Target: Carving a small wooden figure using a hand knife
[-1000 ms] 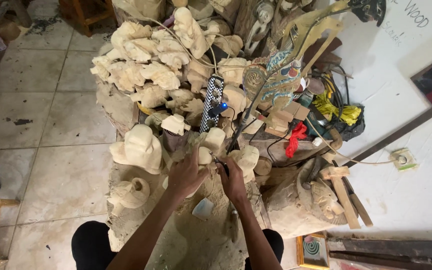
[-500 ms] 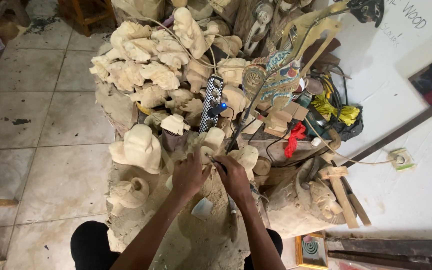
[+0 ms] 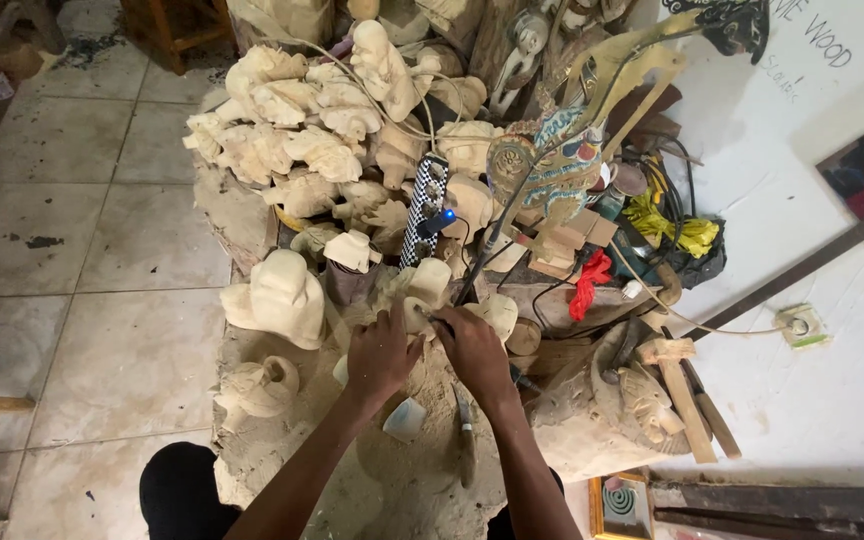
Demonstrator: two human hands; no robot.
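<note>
Down at the workbench [image 3: 252,215], both forearms come up from the bottom edge and meet over a small pale carving [image 3: 414,312]. The left hand [image 3: 382,355] is curled around the carving, knuckles up, fingers wrapped over it so that it is clamped in place against the sawdust-covered top. The right hand [image 3: 472,348] sits just beside it, wrist bent inward, fingers pinched around a thin tool [image 3: 434,320] whose tip touches the carving. The two hands almost touch each other.

Behind them stands a checkered power strip [image 3: 424,208] with a blue light, and further back a heap of unfinished figures [image 3: 302,130]. A larger pale figure [image 3: 277,297] stands to the left, near the left hand. A small white cup [image 3: 404,418] lies between the forearms. A red cloth [image 3: 590,280] hangs to the right, amid tangled cables.
</note>
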